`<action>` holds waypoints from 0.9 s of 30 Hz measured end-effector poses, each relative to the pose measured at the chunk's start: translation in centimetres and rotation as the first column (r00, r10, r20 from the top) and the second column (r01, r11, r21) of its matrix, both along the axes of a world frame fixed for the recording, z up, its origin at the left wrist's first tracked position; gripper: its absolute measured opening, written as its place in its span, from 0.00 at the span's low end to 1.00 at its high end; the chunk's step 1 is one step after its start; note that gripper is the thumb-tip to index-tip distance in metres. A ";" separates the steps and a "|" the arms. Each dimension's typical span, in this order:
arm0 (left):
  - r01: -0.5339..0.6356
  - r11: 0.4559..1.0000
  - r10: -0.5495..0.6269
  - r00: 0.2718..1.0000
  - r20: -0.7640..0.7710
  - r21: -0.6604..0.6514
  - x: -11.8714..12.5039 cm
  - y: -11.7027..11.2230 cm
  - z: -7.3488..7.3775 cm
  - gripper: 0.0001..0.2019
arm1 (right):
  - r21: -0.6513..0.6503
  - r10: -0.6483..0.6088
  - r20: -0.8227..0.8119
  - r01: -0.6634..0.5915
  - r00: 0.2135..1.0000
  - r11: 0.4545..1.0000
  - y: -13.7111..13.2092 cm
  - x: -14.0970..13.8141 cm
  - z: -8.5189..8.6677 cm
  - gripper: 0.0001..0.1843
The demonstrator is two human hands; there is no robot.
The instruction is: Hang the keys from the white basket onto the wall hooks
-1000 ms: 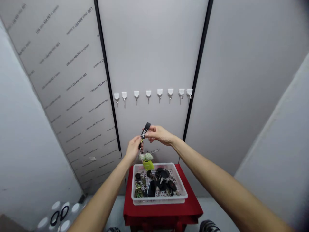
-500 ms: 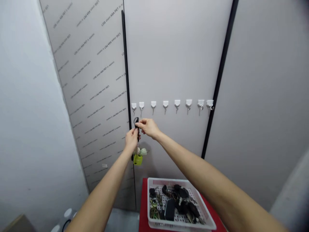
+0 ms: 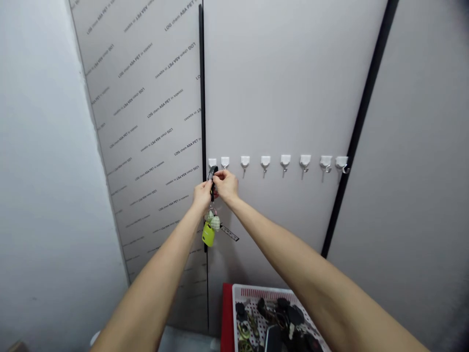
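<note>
The left hand (image 3: 202,192) is closed on the lower part of a black strap (image 3: 212,177), so that a green tag (image 3: 208,235) and a dark tag (image 3: 230,233) hang free beneath. The strap's loop is pinched by the right hand (image 3: 225,185) and held at the leftmost hook (image 3: 212,163). Seven further hooks (image 3: 285,160) are ranged to the right, the nearest crowded by that hand. A white basket (image 3: 269,293) of keys is set below, well apart.

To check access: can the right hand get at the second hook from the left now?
Probably yes. The right hand is just below the second hook, nothing between them, but it pinches the black strap with the left hand, so its fingers are busy.
</note>
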State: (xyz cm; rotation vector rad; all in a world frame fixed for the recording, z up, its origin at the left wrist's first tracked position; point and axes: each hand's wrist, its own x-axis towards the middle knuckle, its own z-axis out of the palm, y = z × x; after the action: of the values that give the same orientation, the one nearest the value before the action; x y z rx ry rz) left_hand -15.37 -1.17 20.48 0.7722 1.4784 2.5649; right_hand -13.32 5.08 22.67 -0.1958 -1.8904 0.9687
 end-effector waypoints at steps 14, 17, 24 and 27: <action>-0.273 0.934 0.248 0.960 -0.134 -0.230 -2.0 1.6 -2.5 0.10 | 0.421 -0.130 0.081 0.084 0.988 0.903 0.8 -0.7 -1.5 0.10; -0.336 0.900 0.309 0.941 -0.136 -0.279 -1.7 0.9 -3.0 0.06 | 0.446 -0.078 0.109 0.021 0.991 0.895 1.5 1.0 -2.3 0.11; -0.526 0.726 0.447 0.851 -0.278 -0.444 0.8 -1.1 -7.1 0.17 | 0.457 -0.057 0.303 -0.093 0.951 0.885 5.3 8.0 -8.2 0.10; -0.504 0.732 0.425 0.864 -0.271 -0.458 1.0 -1.4 -7.8 0.18 | 0.434 -0.076 0.387 -0.109 0.919 0.894 6.6 11.0 -11.1 0.09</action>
State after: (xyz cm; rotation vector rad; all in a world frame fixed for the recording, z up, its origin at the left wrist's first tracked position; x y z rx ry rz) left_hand -14.34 -2.57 12.68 0.5668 2.5494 2.2124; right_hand -2.31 11.66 11.60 -0.1015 -2.4404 0.4954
